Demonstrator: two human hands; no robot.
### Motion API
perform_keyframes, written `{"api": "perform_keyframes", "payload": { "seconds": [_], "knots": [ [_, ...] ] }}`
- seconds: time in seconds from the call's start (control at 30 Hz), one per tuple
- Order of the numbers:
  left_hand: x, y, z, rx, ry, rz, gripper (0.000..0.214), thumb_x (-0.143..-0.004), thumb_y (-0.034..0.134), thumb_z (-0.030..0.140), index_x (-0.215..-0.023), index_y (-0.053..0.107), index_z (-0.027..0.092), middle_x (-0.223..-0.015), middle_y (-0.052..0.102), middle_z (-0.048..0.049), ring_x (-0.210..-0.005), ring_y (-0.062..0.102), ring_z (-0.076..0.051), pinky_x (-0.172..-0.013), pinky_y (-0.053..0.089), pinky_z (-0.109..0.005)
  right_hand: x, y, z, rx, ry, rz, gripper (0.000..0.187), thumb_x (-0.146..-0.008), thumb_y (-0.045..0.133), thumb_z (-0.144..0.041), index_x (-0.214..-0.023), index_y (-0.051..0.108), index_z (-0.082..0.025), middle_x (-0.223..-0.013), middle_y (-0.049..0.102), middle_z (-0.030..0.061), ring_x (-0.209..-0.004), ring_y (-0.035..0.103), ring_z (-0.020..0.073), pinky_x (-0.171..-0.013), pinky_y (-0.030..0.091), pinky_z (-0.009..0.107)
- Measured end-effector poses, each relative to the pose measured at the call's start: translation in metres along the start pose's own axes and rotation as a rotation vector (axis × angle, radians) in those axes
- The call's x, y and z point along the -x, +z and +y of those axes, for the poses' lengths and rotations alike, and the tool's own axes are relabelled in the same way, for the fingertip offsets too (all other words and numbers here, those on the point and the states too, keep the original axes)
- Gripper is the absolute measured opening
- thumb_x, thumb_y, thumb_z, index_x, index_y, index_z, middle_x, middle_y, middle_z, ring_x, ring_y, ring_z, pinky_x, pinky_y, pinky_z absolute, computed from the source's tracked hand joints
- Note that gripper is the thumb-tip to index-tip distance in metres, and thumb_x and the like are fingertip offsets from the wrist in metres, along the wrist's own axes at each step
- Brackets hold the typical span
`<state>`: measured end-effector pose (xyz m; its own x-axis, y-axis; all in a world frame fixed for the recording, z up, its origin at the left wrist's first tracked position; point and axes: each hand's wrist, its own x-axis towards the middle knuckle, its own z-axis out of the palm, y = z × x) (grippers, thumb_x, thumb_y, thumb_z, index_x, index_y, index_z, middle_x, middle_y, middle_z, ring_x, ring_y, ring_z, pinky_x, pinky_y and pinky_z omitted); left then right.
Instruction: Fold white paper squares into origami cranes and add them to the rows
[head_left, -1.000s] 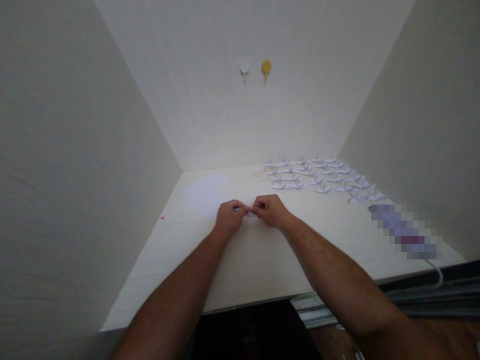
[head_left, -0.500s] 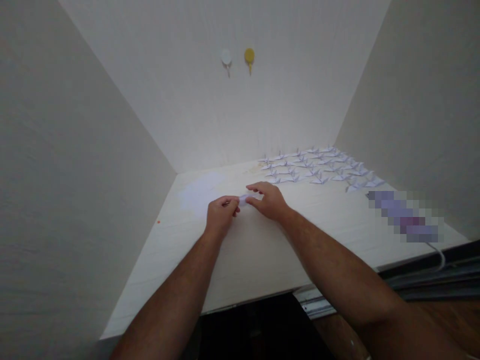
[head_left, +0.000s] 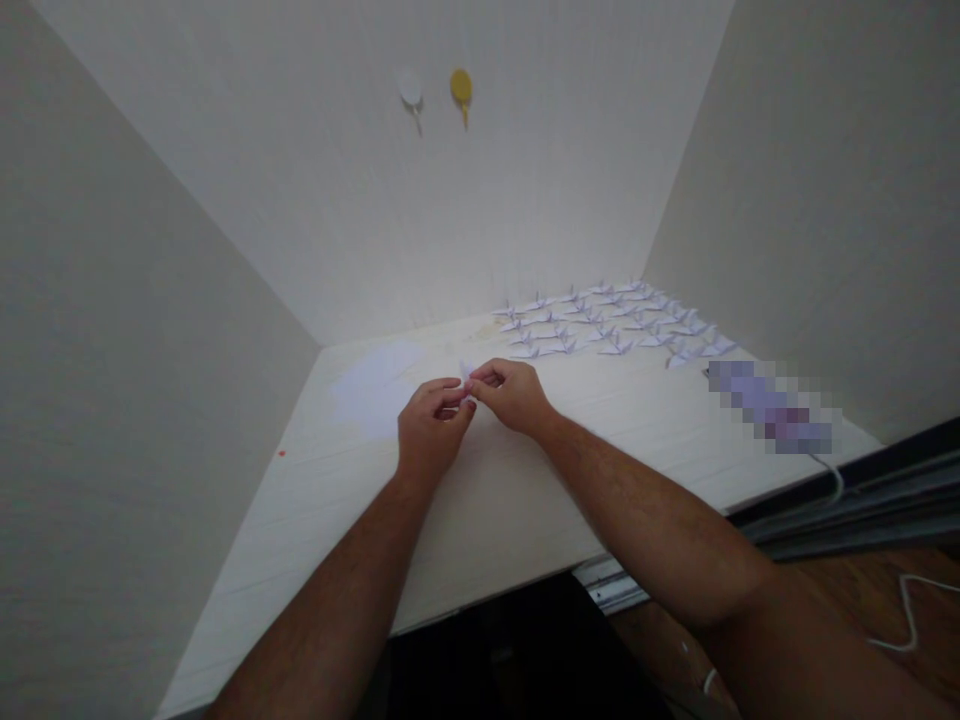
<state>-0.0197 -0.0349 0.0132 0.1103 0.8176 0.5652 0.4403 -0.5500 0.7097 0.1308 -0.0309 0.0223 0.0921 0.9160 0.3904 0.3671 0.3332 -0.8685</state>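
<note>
My left hand point(head_left: 426, 432) and my right hand point(head_left: 511, 393) meet over the middle of the white table point(head_left: 525, 500), fingertips pinched together. Between them they hold a small folded piece of pale paper point(head_left: 465, 374), of which only a tip shows above the fingers. Both hands are closed on it, slightly above the tabletop.
Several small folded paper cranes point(head_left: 607, 325) lie in rows at the back right of the table. A stack of pale paper sheets point(head_left: 373, 384) lies at the back left. A blurred object point(head_left: 772, 410) with a white cable point(head_left: 832, 480) sits at the right edge. Two wall hooks point(head_left: 435, 90) hang above.
The view has swung right and down, so everything sits further left and higher. My hands drew closer together and lifted the folded paper, which now points upward between the fingertips.
</note>
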Motion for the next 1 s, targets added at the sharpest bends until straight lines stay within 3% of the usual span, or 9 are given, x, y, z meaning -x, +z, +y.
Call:
{"api": "perform_keyframes", "payload": {
  "seconds": [0.27,0.37,0.5,0.67,0.77,1.0],
  "knots": [
    [0.001,0.000,-0.005,0.241,-0.086,-0.097,0.019,-0.073,0.066,0.026,-0.090,0.072,0.019,-0.115,0.061,-0.0075,-0.089,0.066,-0.019,-0.071,0.060,-0.032,-0.003,0.004,0.003,-0.065,0.055,0.024,0.010,-0.072,0.064,-0.023,-0.078,0.068,-0.016,-0.069,0.068,0.0003,-0.061,0.061,0.0107,-0.060,0.048,0.022],
    [-0.002,0.000,-0.003,0.293,-0.219,-0.009,0.016,-0.070,0.068,0.025,-0.084,0.068,0.017,-0.110,0.061,-0.0072,-0.076,0.067,-0.015,-0.066,0.059,-0.031,-0.005,0.004,0.004,-0.019,0.038,0.045,0.008,-0.072,0.062,-0.022,-0.074,0.067,-0.016,-0.067,0.066,-0.0002,-0.060,0.059,0.0102,-0.059,0.046,0.021],
    [-0.009,-0.004,-0.003,0.445,-0.446,0.142,0.043,-0.061,0.076,0.024,-0.101,0.062,0.018,-0.100,0.065,-0.0049,-0.072,0.065,-0.014,-0.062,0.055,-0.028,-0.005,0.003,0.006,-0.038,0.032,-0.007,0.008,-0.071,0.061,-0.021,-0.072,0.065,-0.015,-0.064,0.064,-0.0012,-0.057,0.056,0.0092,-0.055,0.043,0.020],
    [-0.012,-0.010,-0.006,0.646,-0.589,-0.010,0.030,-0.058,0.077,0.024,-0.084,0.065,0.015,-0.066,0.061,0.0014,-0.054,0.055,-0.009,-0.052,0.045,-0.021,-0.002,0.000,0.009,-0.105,0.021,-0.198,0.008,-0.070,0.062,-0.019,-0.075,0.065,-0.014,-0.061,0.062,-0.0017,-0.054,0.054,0.0081,-0.051,0.040,0.019],
    [-0.011,-0.012,-0.006,0.683,-0.604,-0.043,0.029,-0.057,0.077,0.022,-0.080,0.061,0.016,-0.057,0.057,0.0049,-0.048,0.052,-0.009,-0.050,0.043,-0.021,-0.002,-0.003,0.009,-0.097,0.017,-0.220,0.007,-0.070,0.062,-0.018,-0.073,0.065,-0.013,-0.059,0.060,-0.0022,-0.053,0.051,0.0072,-0.050,0.039,0.018],
    [-0.008,-0.012,-0.007,0.458,-0.575,-0.179,0.029,-0.057,0.078,0.028,-0.080,0.068,0.015,-0.054,0.061,0.0011,-0.049,0.054,-0.011,-0.051,0.040,-0.022,-0.002,-0.005,0.009,-0.077,0.018,-0.266,0.008,-0.071,0.064,-0.020,-0.074,0.067,-0.013,-0.061,0.063,-0.0007,-0.055,0.054,0.0078,-0.052,0.040,0.018]
  ]
}}
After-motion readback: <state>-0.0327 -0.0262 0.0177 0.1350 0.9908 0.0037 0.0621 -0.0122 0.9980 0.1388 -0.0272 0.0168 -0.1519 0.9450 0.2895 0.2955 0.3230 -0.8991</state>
